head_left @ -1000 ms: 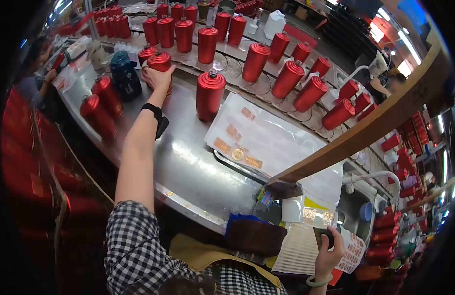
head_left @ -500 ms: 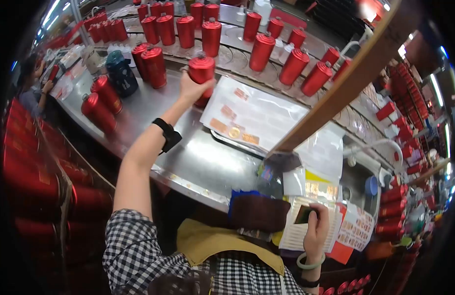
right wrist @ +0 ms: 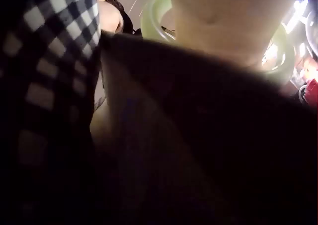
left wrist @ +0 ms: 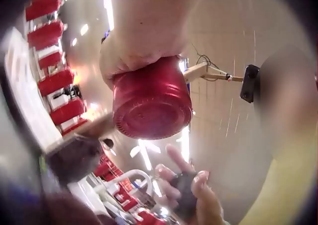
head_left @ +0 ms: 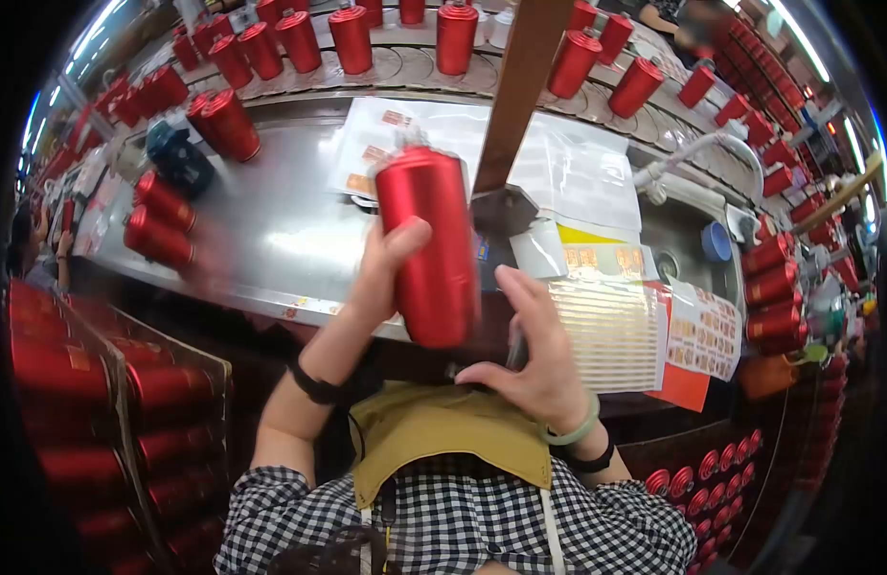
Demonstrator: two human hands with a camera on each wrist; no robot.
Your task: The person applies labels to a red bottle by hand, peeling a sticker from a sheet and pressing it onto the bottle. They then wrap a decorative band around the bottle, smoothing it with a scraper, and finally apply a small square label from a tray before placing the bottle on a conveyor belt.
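Observation:
My left hand (head_left: 375,278) grips a glossy red bottle (head_left: 430,254), its thumb across the front. Held up above the front edge of the metal worktop, the bottle leans slightly, with its neck at the top. From below, the left wrist view shows the round base of this bottle (left wrist: 151,118). Close to its right side is my right hand (head_left: 539,359), thumb and fingers spread apart toward the bottle. A small dark flat piece (left wrist: 186,195) sits between that hand's thumb and fingers; its kind cannot be made out. Dark cloth blocks most of the right wrist view.
Red bottles (head_left: 351,40) stand along a conveyor behind the metal worktop (head_left: 271,216). Others stand at left near a dark blue jug (head_left: 178,158). White sheets with gold stickers (head_left: 359,144), a wooden post (head_left: 511,105), striped sticker sheets (head_left: 606,335) and a sink (head_left: 678,235) are at right.
My left hand moved from the back of the worktop to in front of my body, bringing a red bottle along. The right hand moved from the sticker sheets leftward, close to the bottle.

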